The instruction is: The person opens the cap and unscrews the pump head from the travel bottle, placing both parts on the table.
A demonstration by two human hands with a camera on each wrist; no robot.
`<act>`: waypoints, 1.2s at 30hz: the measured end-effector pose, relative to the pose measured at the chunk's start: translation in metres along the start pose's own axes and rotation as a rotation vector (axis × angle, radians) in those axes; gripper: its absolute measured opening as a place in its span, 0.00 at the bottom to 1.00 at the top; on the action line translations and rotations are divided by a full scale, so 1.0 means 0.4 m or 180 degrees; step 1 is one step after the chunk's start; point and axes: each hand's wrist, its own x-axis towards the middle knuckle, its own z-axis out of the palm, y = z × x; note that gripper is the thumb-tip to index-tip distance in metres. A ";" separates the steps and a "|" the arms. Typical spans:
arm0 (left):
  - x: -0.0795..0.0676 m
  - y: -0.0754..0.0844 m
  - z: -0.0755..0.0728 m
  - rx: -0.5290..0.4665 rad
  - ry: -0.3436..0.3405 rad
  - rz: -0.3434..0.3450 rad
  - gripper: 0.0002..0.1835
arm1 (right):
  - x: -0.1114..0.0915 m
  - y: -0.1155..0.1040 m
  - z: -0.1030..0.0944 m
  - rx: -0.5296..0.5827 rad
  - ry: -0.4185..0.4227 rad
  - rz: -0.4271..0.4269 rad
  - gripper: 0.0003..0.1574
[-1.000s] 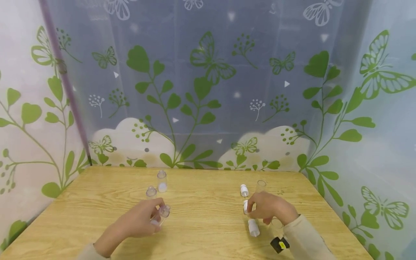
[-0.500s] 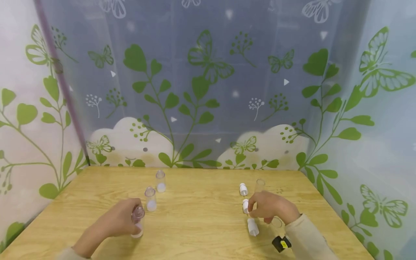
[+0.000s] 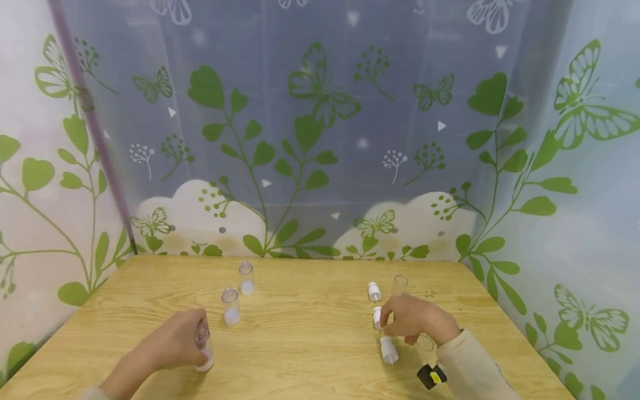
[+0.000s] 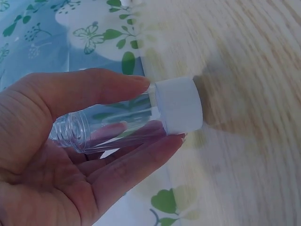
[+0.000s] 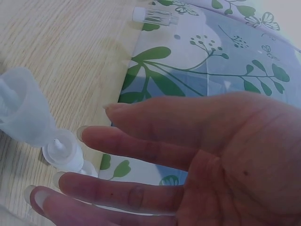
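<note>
At the table's left front, my left hand [image 3: 167, 341] grips a small clear bottle [image 4: 178, 106] with a white base and threaded neck. Thumb and fingers lie along its sides, and the base is right at the tabletop beside its shadow. On the right side, my right hand [image 3: 420, 318] hovers with fingers loosely bent and nothing between them. Nearest to it are white pump tops: one in front [image 3: 389, 351], a middle one [image 3: 377, 318] partly behind the fingertips, and one at the back [image 3: 374, 291].
Two similar clear bottles, one nearer [image 3: 231, 308] and one farther [image 3: 246, 279], stand upright on the left. Clear cylinders, a back one [image 3: 400, 285] and a front one [image 3: 425, 343], flank my right hand. A black object with a yellow patch [image 3: 431, 376] lies on the wooden table [image 3: 305, 328].
My left hand has carried the bottle left and toward the front, away from the two standing bottles, bringing it from tilted to nearly upright. My right hand has stayed put.
</note>
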 end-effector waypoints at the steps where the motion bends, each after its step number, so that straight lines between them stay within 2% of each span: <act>1: -0.002 -0.001 0.002 -0.0002 -0.0002 -0.0007 0.21 | 0.000 0.000 0.001 0.0005 -0.0005 -0.0002 0.04; 12: -0.008 0.004 0.015 0.0189 0.0107 -0.0065 0.21 | 0.000 0.001 0.003 0.0020 -0.0019 0.0014 0.06; 28: -0.003 0.007 0.035 0.0216 0.0159 -0.0100 0.24 | 0.006 0.003 0.008 0.0010 0.0018 -0.0019 0.03; 32: 0.001 0.008 0.024 0.0228 0.0073 -0.0141 0.30 | 0.007 0.000 0.005 0.0010 0.0031 -0.0030 0.04; 36: 0.005 0.026 0.001 0.0220 -0.0033 -0.0346 0.44 | 0.007 -0.001 0.006 0.0027 0.0046 -0.0036 0.04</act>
